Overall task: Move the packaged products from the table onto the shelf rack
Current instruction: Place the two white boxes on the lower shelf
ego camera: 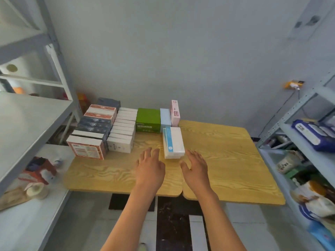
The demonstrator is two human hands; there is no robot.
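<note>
White-and-blue box (173,142) sits on wooden table (226,160), mid-table. Left hand (150,164) and right hand (195,165) hover just short of box, fingers spread, holding nothing. Green box (148,120), pale-blue box (165,117), pink box (175,113) behind it; stacked boxes (101,127) to its left.

Right shelf rack (308,113) goods blurred, cut off.

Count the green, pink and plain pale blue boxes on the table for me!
Green box: 1
Pale blue box: 1
Pink box: 1
Total: 3
</note>
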